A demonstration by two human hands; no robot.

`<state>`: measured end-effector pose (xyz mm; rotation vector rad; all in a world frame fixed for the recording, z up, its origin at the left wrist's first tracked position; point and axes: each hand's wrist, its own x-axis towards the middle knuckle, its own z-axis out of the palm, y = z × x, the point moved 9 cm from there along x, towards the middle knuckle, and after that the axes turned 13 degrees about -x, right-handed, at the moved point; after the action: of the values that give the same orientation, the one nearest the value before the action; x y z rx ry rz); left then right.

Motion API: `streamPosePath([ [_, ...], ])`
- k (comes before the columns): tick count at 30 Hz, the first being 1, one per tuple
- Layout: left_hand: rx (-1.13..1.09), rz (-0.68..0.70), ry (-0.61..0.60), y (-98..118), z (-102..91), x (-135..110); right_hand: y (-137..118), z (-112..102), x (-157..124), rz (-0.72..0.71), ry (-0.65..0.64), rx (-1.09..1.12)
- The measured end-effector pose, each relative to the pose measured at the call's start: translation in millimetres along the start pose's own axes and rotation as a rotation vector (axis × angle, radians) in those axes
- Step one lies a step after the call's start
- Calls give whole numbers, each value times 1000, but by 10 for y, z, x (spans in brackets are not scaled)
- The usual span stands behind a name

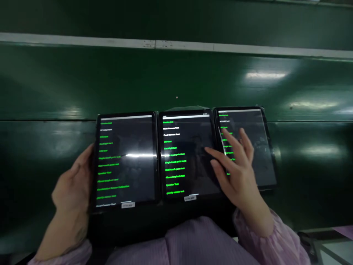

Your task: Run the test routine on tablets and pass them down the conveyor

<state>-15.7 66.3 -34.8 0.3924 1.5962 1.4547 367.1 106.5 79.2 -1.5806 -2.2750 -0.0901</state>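
Observation:
Three dark tablets lie side by side in front of me, each showing a list of green and white text. My left hand (73, 182) grips the left edge of the left tablet (125, 160), thumb on its bezel. My right hand (235, 167) hovers with fingers spread over the seam between the middle tablet (183, 154) and the right tablet (252, 147). Its index finger points at the middle tablet's right side. Whether a fingertip touches the glass I cannot tell.
A glossy dark green surface (176, 81) stretches behind and around the tablets, crossed by a pale strip (176, 45) at the back. My lilac-clad lap (193, 239) sits below the tablets. A pale object (335, 250) shows at the bottom right corner.

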Motion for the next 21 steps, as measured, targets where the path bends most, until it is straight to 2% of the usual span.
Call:
streamPosePath([
  [3, -93, -21, 43, 51, 29, -19, -334, 166, 7, -39, -56, 8],
  [7, -148, -56, 92, 110, 82, 16, -398, 233, 26, -36, -49, -35],
  [11, -84, -45, 84, 171, 133, 153, -211, 56, 41, 12, 74, -25],
  [15, -4, -1, 83, 215, 182, 247, 100, -178, -10, 156, 196, -39],
  [18, 42, 21, 114, 198, 149, 240, 340, -321, -111, 285, 294, -61],
  [21, 95, 59, 10, 162, 172, 244, 535, -381, -211, 369, 339, -94],
])
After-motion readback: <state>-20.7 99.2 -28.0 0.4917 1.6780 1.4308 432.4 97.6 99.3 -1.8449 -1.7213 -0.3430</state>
